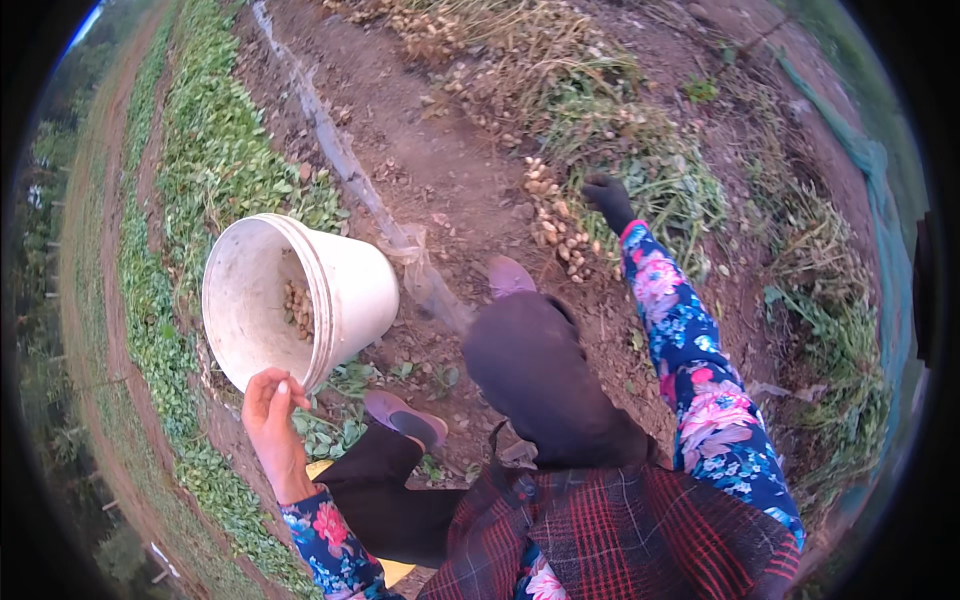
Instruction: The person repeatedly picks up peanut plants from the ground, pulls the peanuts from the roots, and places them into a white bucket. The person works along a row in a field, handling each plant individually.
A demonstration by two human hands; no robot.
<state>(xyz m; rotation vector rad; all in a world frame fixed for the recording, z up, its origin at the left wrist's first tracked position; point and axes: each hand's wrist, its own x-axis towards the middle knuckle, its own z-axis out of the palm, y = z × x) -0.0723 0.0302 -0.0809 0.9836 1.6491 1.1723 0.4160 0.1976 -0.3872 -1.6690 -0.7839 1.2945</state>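
My bare left hand [276, 405] is at the near rim of a white plastic bucket [360, 281], its fingers curled; whether they grip the rim is unclear. Some peanuts in their shells [298, 309] lie inside the bucket, whose mouth faces left in the view. My right hand [609, 201], in a dark glove, reaches to pulled peanut plants [667, 180], beside a cluster of unshelled peanuts [553, 217] at their root ends. Its fingers are too dark to show whether they hold anything.
A strip of plastic film [337, 142] runs along the soil past the bucket. Green crop rows [202, 127] stand at left. More uprooted plants [817, 277] lie at right, near green netting [877, 172]. My shoes [511, 276] are on the soil between bucket and plants.
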